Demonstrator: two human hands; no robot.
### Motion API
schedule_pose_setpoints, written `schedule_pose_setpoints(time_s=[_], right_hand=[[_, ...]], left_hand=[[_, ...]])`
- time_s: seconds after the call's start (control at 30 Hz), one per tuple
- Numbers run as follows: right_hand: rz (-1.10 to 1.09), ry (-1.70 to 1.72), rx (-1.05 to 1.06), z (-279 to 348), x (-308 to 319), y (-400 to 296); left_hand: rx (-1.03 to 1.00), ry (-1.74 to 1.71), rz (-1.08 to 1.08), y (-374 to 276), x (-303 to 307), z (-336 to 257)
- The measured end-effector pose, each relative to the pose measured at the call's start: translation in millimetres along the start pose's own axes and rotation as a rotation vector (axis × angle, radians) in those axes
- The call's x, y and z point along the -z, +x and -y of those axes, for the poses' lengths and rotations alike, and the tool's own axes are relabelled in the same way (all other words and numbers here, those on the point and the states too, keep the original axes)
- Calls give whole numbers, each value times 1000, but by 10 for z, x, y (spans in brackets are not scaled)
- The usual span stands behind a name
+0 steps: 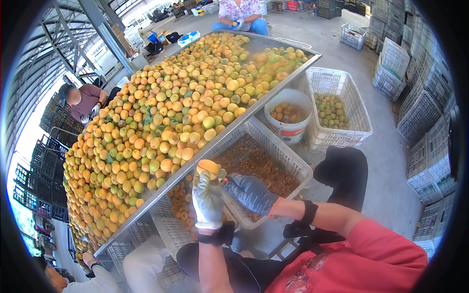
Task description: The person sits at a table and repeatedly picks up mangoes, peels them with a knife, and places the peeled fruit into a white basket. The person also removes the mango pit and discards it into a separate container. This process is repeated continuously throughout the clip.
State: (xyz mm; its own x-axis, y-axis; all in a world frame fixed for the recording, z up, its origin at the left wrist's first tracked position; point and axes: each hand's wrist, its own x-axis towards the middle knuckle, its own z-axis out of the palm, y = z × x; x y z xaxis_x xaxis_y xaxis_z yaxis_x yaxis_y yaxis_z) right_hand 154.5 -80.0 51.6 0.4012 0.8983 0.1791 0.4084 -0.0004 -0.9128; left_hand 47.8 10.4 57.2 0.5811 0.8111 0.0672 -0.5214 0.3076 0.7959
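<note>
My left hand (207,201), in a pale, stained work glove, grips an orange apricot (207,168) above the edge of the sorting table. A dark line runs along the fruit's side. Close against it, my right hand (251,192) in a grey knit glove is closed around a small tool (225,180). Only a red bit of that tool shows; my fingers hide the rest. Below my hands stands a white plastic crate (304,166) holding halved apricots (263,161). More halves (182,207) lie in a second crate (165,227) to the left.
A metal-edged table (253,110) bears a large heap of apricots (176,99). Right of it stand a white bucket (289,126) with fruit and a crate (340,132) with greener fruit. Co-workers sit at the far side (240,14), left (88,100) and near left (91,274). Stacked crates (421,113) line the right.
</note>
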Motion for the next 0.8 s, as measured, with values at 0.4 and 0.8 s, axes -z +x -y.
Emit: schedule_pose_setpoints(time_s=[0.4,0.8], right_hand=[[-190,42,314,-723,114,-338],[-247,175,-243,-205,-234,266]], left_hand=[[83,-134,-263,70,199,109],[-411,1113,-315,-163,11,509]])
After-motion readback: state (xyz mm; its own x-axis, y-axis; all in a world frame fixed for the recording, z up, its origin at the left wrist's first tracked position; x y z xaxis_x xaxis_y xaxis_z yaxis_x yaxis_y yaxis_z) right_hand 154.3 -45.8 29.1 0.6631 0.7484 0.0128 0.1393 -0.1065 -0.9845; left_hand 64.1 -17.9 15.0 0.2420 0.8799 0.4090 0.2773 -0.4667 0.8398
